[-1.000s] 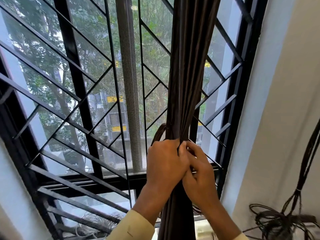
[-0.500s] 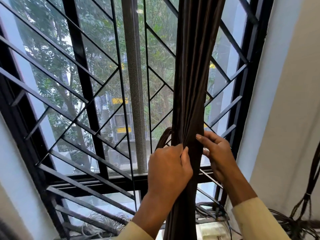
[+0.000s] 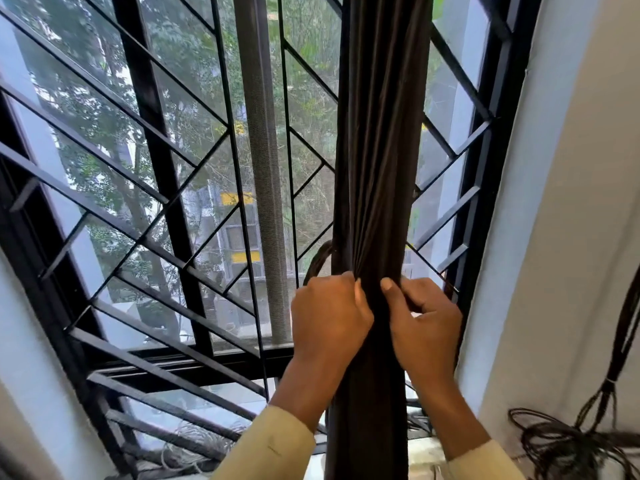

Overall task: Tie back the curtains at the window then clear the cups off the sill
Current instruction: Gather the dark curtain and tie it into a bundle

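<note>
Two pale sleeves [image 3: 266,445] rise to two hands. The left hand [image 3: 329,317] has its grip closed round one gathered dark curtain [image 3: 377,168], which hangs before the window. The right hand [image 3: 424,327] has its grip pinching the same folds, thumb on the cloth. One dark band [image 3: 317,261] loops out beside the left knuckles. Behind stands one black window grille [image 3: 156,161].

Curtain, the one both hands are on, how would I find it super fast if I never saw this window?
Find the big black slanted window grille. Right of the middle hangs the curtain, a dark brown bunch of folds running top to bottom. Unlike the smooth grey mesh strip to its left, it is gripped by the left hand and the right hand.
</note>
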